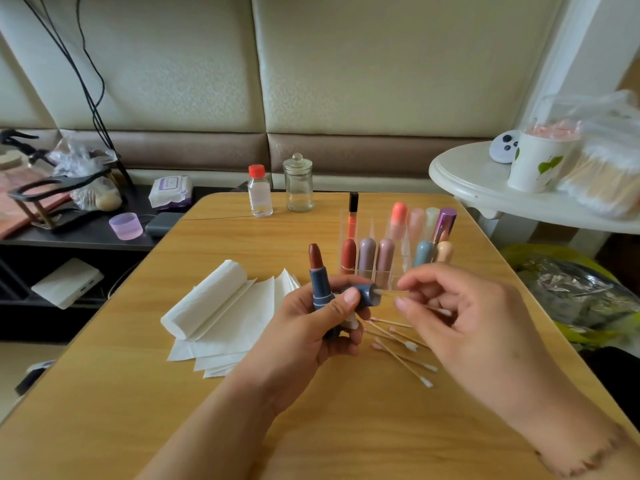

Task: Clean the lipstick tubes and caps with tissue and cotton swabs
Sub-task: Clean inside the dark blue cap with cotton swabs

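A person's two bare hands work just above a wooden table (pixel 311 427), seen from a head camera looking down. The left hand (pixel 311 327) grips two things at once: an open blue lipstick (pixel 320 289) standing nearly upright with its dark red bullet on top, and the matching blue cap (pixel 369 294), pinched between thumb and fingers and lying on its side with its open mouth facing right. The right hand (pixel 460 313) sits just to the right of that mouth, pinching a cotton swab (pixel 394 292) between thumb and forefinger. The swab's long axis runs level, left to right, in line with the cap's axis — its tip is at or just inside the mouth, though the blur there makes it hard to tell how far in it reaches. The next move likely turns on keeping swab and cap in line while the tip works around the inside. Used swabs (pixel 401 348), some tipped pink, lie scattered on the table below the hands. Folded tissue (pixel 221 306) lies to the left. A clear rack (pixel 377 268) of capped lipsticks stands just behind the hands. The lipstick's base and much of the cap are hidden by fingers — whether the cap's inside is clean cannot be made out
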Tool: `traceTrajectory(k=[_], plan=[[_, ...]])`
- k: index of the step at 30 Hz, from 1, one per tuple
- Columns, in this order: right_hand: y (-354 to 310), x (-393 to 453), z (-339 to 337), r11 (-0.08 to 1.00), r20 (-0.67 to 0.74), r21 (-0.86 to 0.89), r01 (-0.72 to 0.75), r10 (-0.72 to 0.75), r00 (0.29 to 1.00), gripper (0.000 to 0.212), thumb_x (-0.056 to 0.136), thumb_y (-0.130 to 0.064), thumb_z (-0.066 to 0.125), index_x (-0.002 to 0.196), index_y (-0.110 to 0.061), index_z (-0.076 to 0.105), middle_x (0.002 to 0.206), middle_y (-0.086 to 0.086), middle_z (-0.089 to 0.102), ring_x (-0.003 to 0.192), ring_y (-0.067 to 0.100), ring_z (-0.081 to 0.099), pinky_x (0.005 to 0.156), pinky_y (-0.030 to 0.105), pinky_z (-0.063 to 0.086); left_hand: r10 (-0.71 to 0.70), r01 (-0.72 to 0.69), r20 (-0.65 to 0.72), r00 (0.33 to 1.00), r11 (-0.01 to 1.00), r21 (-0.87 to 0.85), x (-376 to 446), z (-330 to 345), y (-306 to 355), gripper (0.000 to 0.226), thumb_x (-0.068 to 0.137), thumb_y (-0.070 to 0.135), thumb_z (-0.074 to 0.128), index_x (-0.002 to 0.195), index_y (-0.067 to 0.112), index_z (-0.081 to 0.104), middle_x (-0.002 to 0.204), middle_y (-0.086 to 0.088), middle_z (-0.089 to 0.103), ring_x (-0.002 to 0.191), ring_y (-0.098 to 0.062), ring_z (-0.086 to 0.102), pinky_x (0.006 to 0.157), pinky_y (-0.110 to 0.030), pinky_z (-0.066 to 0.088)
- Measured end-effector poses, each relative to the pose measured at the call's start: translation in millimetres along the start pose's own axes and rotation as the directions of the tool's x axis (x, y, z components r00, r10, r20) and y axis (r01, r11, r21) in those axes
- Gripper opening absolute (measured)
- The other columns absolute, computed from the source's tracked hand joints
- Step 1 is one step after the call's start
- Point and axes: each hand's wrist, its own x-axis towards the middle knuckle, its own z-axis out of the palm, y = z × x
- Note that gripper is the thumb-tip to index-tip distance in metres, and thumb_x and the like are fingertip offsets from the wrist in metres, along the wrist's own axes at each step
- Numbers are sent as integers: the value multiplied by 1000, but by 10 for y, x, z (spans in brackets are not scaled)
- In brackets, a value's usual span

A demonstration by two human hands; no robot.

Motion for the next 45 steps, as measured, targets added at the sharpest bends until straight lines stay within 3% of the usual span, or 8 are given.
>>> traceTrajectory(k=[6, 21, 27, 33, 38, 40, 43, 45], plan=[[3, -18, -6, 969, -1, -208, 132, -136, 991, 7, 86, -22, 73, 80, -19, 73, 65, -18, 56, 55, 5, 54, 55, 10, 37, 45, -45, -3, 999, 995, 85, 7, -2, -3, 19, 84, 19, 62, 98, 15, 74, 81, -9, 64, 65, -17, 53, 59, -26, 49], [-55, -126, 66, 997, 145, -15, 71, -68, 987, 27, 94, -37, 54, 76, -22, 66, 60, -1, 58, 51, 16, 52, 48, 34, 42, 62, -61, -5, 998, 995, 85, -10, -3, -44, 18, 81, 15, 62, 89, 19, 77, 82, -11, 67, 72, -17, 61, 69, -26, 54], [-96, -135, 63, 997, 54, -14, 75, -74, 996, 17, 95, -11, 64, 79, -15, 69, 55, -29, 49, 52, -12, 56, 51, 0, 31, 56, -60, 39, 998, 991, 117, -4, 4, -35, 16, 83, 15, 61, 89, 16, 77, 79, -13, 64, 68, -18, 57, 64, -27, 50], [-44, -152, 90, 988, -41, -133, 73, -79, 996, 15, 94, -22, 62, 82, -18, 69, 50, -13, 55, 45, 4, 57, 47, 10, 35, 30, -34, 40, 999, 994, 104, -7, 7, -20, 17, 84, 15, 60, 84, 13, 76, 69, -13, 56, 59, -19, 51, 56, -26, 46], [-59, -174, 84, 985, 34, -158, 70, -65, 997, 17, 93, -12, 67, 77, -13, 71, 50, -12, 53, 45, -8, 49, 47, 1, 26, 7, -8, 30, 1000, 999, 46, -16, 18, -23, 18, 84, 16, 60, 83, 9, 76, 71, -17, 56, 58, -18, 51, 54, -25, 45], [-54, -189, 81, 993, 79, -98, 59, -51, 996, 19, 93, -21, 65, 76, -15, 71, 48, -6, 53, 39, 7, 44, 45, 5, 29, 6, -7, 22, 1000, 999, 35, -15, 21, -24, 17, 83, 16, 60, 83, 10, 76, 70, -15, 56, 58, -18, 51, 53, -25, 45], [-63, -212, 79, 1000, 148, 16, 17, -20, 989, 26, 95, -37, 56, 80, -21, 70, 55, 5, 58, 41, 19, 46, 42, 34, 45, 25, -25, 8, 1000, 999, 31, -16, 22, -26, 17, 83, 15, 60, 82, 12, 76, 75, -15, 58, 60, -18, 53, 55, -26, 46], [-88, -213, 70, 998, 164, 67, -6, -5, 987, 25, 96, -37, 55, 80, -23, 70, 56, 8, 58, 40, 19, 44, 39, 33, 37, 35, -35, 9, 999, 999, 31, -13, 20, -27, 17, 83, 14, 60, 84, 12, 76, 76, -14, 60, 61, -18, 53, 57, -26, 47]])
